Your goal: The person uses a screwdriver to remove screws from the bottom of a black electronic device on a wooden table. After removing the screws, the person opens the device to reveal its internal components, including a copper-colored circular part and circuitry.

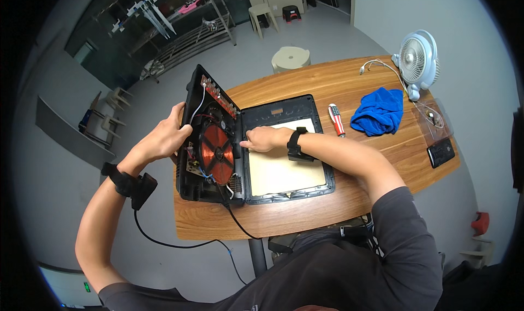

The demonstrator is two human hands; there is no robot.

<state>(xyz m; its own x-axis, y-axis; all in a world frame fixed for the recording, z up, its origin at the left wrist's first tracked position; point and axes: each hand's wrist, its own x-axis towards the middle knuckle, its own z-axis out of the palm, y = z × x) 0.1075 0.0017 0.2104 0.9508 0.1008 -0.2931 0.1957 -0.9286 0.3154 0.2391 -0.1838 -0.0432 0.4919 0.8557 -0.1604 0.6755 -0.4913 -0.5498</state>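
An opened induction cooker stands on the wooden table, its black base housing (189, 169) tipped up on edge at the left. Inside it sit a round copper coil (210, 155) and a red circuit board strip (220, 97). My left hand (166, 134) grips the housing's outer left side, thumb over the rim. The cooker's top panel (322, 163) lies flat to the right, its pale inner face up. Over that panel's left edge, close to the housing, is my right hand (263, 139) with fingers curled in; whether they pinch anything is hidden.
A red-and-white-handled tool (336, 120) lies right of the panel, beside a blue cloth (379, 111). Farther right are a white fan (418, 60), a clear bag (431, 117) and a flat black device (440, 153). A black cord (237, 218) runs from the housing over the front edge.
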